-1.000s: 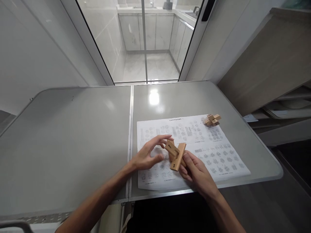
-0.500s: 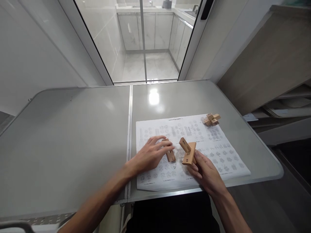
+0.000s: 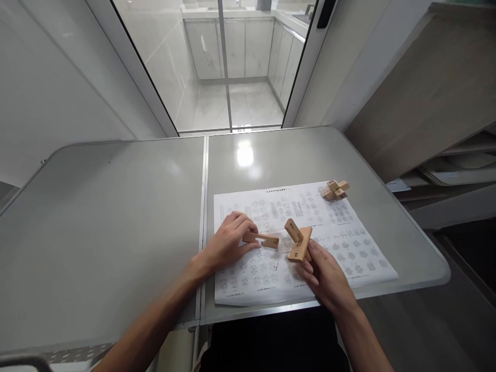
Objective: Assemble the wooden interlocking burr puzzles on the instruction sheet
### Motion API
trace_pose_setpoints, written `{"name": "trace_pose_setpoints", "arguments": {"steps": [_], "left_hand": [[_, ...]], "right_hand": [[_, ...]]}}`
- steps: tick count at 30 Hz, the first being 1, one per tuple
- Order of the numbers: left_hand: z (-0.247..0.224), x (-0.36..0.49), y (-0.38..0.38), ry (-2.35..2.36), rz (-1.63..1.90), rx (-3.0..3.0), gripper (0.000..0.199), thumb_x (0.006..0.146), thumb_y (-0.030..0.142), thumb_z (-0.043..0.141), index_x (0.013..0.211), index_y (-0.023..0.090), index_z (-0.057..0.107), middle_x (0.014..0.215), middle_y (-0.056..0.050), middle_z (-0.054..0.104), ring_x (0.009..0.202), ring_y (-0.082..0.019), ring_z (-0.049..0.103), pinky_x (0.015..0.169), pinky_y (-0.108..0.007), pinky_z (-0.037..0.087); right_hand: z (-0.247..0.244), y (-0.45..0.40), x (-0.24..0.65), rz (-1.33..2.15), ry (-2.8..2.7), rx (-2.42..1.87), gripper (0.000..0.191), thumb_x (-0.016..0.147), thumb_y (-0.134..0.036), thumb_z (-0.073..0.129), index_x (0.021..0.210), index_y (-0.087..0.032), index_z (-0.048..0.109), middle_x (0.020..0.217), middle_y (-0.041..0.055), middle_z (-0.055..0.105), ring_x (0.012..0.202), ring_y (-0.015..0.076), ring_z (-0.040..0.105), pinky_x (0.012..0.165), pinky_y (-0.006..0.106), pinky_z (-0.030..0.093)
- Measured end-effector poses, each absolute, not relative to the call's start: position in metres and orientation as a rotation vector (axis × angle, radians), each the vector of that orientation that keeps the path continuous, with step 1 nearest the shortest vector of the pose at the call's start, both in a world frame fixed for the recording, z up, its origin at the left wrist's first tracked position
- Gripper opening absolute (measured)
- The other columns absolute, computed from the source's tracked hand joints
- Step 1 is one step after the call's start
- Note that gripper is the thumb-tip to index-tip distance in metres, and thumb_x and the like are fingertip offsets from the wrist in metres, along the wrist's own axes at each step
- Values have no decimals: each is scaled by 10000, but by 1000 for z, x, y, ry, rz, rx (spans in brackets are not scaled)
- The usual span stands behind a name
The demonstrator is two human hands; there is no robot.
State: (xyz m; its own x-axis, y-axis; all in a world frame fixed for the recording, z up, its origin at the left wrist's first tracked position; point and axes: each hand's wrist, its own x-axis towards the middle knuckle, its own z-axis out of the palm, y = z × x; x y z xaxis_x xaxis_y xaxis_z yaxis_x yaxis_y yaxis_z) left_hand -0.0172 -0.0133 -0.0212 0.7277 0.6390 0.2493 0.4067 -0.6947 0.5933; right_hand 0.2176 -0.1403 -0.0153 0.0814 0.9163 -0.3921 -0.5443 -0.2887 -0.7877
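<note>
Your left hand (image 3: 228,243) is curled over one end of a single notched wooden bar (image 3: 262,239), pinching it between thumb and fingers so that the bar lies nearly level, its free end pointing toward your right hand (image 3: 325,274). That bar is pale, smooth-sanded wood, square in section, with a rectangular notch cut near the gripped end and a small dark mark near the other. Your right hand is closed around the lower part of a pair of joined wooden bars (image 3: 298,239): two pieces of the same light wood crossed at an angle, one tilted up and away, the other bearing a printed figure on its end face. The single bar and the joined pair sit just beside each other, not touching.

Both are held low over the instruction sheet (image 3: 349,248), a thin white paper rectangle covered with rows of small grey diagrams. The sheet lies flat on the bench (image 3: 116,217), on the half to the right of the metal seam, and its near edge reaches almost to the bench's front rim. The bench top is smooth, matte grey with rounded corners and a slim metal border, and it carries a bright patch of reflected light beyond the sheet.

At the sheet's far right corner rests a small assembled wooden cross (image 3: 336,189), short blocks interlocked, well apart from both hands.
</note>
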Motion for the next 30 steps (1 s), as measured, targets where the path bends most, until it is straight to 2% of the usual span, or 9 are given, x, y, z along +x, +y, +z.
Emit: {"name": "trace_pose_setpoints", "arguments": {"steps": [3, 6, 9, 14, 17, 20, 30], "left_hand": [[-23, -16, -13, 756, 650, 2420, 184, 946, 213, 804, 1071, 193, 671, 1007, -54, 735, 1039, -240, 626, 891, -382, 559], [-23, -16, -13, 723, 687, 2408, 81, 1005, 266, 742, 1028, 190, 725, 998, -60, 765, 970, -215, 669, 879, -369, 555], [-19, -15, -14, 795, 736, 2197, 164, 1030, 340, 709, 1011, 182, 748, 959, -60, 777, 833, -177, 702, 759, -308, 555], [-10, -12, -18, 824, 730, 1572, 318, 1015, 455, 712, 1131, 159, 710, 894, -51, 771, 586, -118, 666, 549, -244, 516], [-9, -9, -19, 723, 708, 1374, 373, 1057, 490, 629, 1199, 147, 670, 941, -66, 740, 572, -90, 616, 483, -213, 461], [-8, -6, -21, 621, 687, 1289, 403, 1085, 497, 573, 1247, 135, 643, 971, -73, 703, 597, -84, 603, 488, -208, 458], [-3, -6, -26, 550, 688, 1212, 379, 1091, 503, 569, 1233, 152, 586, 927, -59, 701, 640, -111, 644, 526, -222, 477]], "right_hand": [[-14, -139, 218, 1529, -448, -1105, 519, 928, -604, 804, 748, -203, 528, 634, -63, 413, 503, 64, 239, 451, 227, 208], [-14, -139, 220, 1539, -443, -1104, 499, 925, -600, 808, 762, -203, 554, 625, -65, 406, 504, 67, 222, 447, 233, 197], [-14, -138, 220, 1547, -424, -1099, 447, 949, -580, 790, 807, -201, 599, 631, -65, 407, 502, 68, 218, 440, 231, 208], [-10, -135, 217, 1537, -382, -1084, 432, 954, -533, 804, 788, -201, 583, 662, -54, 428, 506, 64, 239, 446, 224, 246], [-5, -131, 210, 1576, -361, -1065, 431, 947, -512, 815, 779, -194, 579, 678, -45, 453, 513, 63, 263, 452, 218, 254], [-2, -127, 200, 1640, -314, -988, 404, 934, -475, 836, 796, -185, 592, 687, -51, 460, 511, 53, 250, 459, 200, 259], [-8, -113, 176, 1760, -107, -716, 367, 910, -331, 868, 788, -194, 551, 701, -80, 383, 492, 43, 168, 452, 147, 331]]}}
